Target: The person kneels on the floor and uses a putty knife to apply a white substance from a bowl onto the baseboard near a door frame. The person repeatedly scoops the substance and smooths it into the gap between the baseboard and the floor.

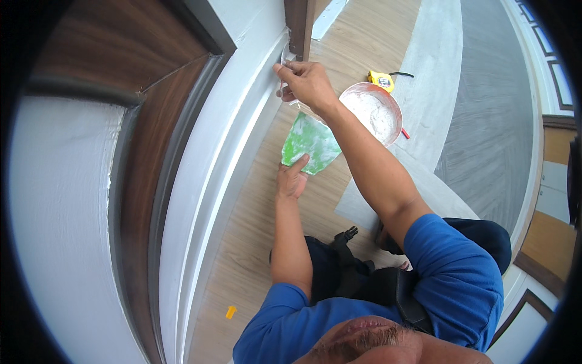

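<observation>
My left hand (293,176) grips the near edge of a flat green plate (310,142), its thumb on top. White paste is smeared over the plate. Farther up, my right hand (306,84) is closed in a pinch on a thin whitish piece (283,92), close against the white baseboard (257,97) by the brown door frame (299,30). My fingers hide most of that piece, so its kind is not plain. Right of my right forearm, a round tub (374,115) of white paste stands on the floor.
A yellow tape measure (381,80) lies against the tub's far rim, and a small red stick (405,133) beside it. A yellow clip-like piece (231,312) is on the wood-look floor (242,267) near the wall. Grey planks (433,67) extend to the right.
</observation>
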Tool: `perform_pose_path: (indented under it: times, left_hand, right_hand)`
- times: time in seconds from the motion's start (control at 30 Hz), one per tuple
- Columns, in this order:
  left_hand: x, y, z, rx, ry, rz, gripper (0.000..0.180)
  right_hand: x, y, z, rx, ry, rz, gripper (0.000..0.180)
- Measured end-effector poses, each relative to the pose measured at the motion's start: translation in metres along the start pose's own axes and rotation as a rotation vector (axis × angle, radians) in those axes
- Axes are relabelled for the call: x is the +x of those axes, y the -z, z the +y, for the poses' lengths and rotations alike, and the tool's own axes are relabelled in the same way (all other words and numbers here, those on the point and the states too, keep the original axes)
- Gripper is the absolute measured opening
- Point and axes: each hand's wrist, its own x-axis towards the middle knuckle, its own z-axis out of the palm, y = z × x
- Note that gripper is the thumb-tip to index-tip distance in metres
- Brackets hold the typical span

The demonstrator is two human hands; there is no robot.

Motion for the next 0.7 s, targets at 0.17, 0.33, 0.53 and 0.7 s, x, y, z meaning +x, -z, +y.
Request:
perform_pose_path:
  times: [0.17,0.33,0.53,0.7]
  left_hand:
    - [-0.001,0.002,0.002,0.013,0.020,0.017,0.048]
    - [-0.001,-0.003,0.004,0.025,0.001,0.001,0.048]
    - [-0.001,-0.003,0.004,0.018,0.021,0.015,0.041]
    - [-0.003,-0.007,0.005,0.000,0.003,0.009,0.042]
  right_hand:
    - [-0.025,0.015,-0.002,-0.034,-0.019,-0.103,0.057]
    - [-0.021,0.025,0.008,-0.021,-0.025,-0.026,0.062]
    - [-0.006,0.021,0.007,-0.023,0.030,0.015,0.062]
    - [-0.016,0.026,-0.005,-0.148,0.023,-0.129,0.062]
